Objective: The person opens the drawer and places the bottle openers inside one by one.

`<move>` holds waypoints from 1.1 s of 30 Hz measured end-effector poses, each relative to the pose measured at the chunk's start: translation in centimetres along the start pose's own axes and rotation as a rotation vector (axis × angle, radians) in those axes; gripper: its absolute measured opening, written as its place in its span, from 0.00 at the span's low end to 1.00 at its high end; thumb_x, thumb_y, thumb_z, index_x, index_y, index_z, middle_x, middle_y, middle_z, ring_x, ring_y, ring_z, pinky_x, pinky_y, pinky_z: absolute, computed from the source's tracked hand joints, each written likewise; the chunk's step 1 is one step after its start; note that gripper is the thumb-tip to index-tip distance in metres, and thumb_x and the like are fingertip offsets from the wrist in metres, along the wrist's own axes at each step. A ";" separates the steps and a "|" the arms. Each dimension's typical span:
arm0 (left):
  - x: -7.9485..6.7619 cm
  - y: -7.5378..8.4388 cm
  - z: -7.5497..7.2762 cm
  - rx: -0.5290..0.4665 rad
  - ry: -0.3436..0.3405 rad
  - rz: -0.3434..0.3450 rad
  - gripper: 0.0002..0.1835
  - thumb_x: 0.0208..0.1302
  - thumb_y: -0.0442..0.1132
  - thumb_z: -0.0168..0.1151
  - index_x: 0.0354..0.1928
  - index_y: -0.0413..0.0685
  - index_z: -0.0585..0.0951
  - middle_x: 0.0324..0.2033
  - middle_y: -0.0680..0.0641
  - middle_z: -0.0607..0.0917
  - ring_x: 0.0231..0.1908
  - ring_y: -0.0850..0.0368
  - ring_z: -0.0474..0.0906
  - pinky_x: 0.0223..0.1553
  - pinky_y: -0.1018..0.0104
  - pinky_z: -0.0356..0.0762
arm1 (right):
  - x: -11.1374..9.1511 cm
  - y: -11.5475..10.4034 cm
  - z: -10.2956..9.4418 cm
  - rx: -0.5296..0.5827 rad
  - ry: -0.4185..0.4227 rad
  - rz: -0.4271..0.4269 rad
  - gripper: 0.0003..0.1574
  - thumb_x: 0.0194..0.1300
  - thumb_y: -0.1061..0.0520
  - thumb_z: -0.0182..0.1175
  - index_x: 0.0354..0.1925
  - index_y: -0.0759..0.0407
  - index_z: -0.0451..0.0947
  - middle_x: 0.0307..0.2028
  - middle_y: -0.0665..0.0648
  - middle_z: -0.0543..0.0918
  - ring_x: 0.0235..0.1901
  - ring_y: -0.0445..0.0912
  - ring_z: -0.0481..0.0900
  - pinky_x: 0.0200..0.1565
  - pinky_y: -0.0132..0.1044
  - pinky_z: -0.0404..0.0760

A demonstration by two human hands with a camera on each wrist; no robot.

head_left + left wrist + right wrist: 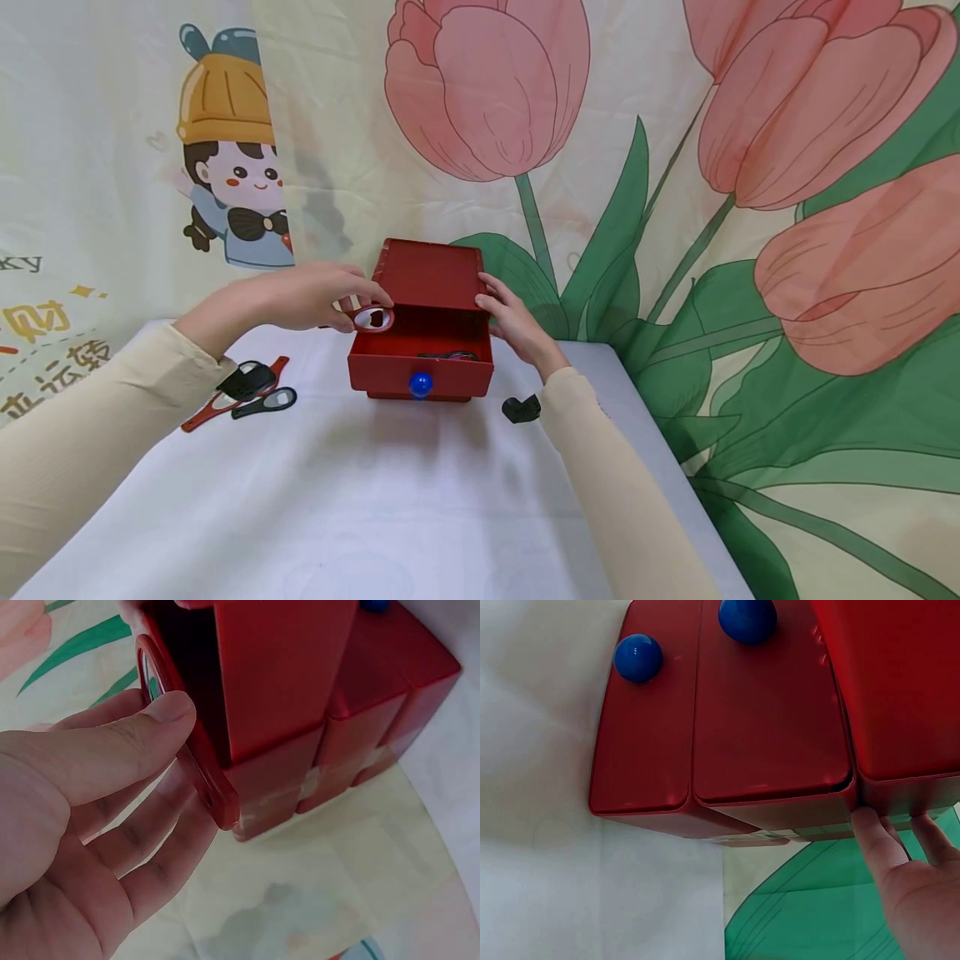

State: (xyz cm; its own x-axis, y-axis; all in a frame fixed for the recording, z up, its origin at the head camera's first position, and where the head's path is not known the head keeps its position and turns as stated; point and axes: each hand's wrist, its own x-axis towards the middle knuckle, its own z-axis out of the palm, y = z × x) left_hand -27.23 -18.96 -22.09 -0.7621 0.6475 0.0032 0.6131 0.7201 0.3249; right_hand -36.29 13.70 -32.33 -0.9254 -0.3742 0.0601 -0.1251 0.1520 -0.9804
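Note:
My left hand (315, 296) pinches a red-framed magnifying glass (372, 319) by its rim, thumb on one face and fingers behind. It is held at the left front of the red drawer box (435, 271), over the edge of the top drawer (420, 367), which is pulled out and has a blue knob (421, 384). Inside the drawer lies a dark-rimmed item (450, 356), partly hidden. In the left wrist view, the magnifying glass (214, 795) stands on edge beside the drawer wall. Extended fingers of my right hand (517, 321) touch the box's right side.
On the table (375, 500), left of the box, several red and black handled lenses (264, 402) lie overlapping, with a black rounded piece (249, 381) on them. A small black object (521, 408) sits near my right sleeve. A printed curtain (337, 125) hangs close behind.

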 end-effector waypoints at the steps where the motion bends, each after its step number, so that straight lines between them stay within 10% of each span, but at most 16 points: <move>1: 0.2 0.1 0.0 0.007 -0.004 0.003 0.28 0.66 0.28 0.72 0.67 0.52 0.82 0.54 0.44 0.83 0.51 0.48 0.83 0.40 0.60 0.88 | 0.0 0.0 0.0 0.001 0.000 -0.001 0.38 0.86 0.48 0.50 0.85 0.41 0.51 0.82 0.53 0.56 0.78 0.54 0.61 0.75 0.56 0.68; 33: 4.7 2.3 2.3 0.066 -0.103 0.090 0.27 0.68 0.29 0.71 0.68 0.50 0.82 0.51 0.45 0.83 0.51 0.49 0.82 0.53 0.54 0.86 | 0.0 0.0 0.0 -0.019 0.000 0.003 0.38 0.86 0.48 0.49 0.85 0.41 0.50 0.83 0.54 0.55 0.79 0.54 0.61 0.75 0.56 0.68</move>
State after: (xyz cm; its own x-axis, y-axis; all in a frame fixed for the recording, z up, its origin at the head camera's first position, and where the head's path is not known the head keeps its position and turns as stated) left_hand -28.92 -13.67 -23.46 -0.6800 0.7300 -0.0683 0.6932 0.6704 0.2645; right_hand -36.31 13.65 -32.30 -0.9257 -0.3740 0.0566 -0.1287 0.1707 -0.9769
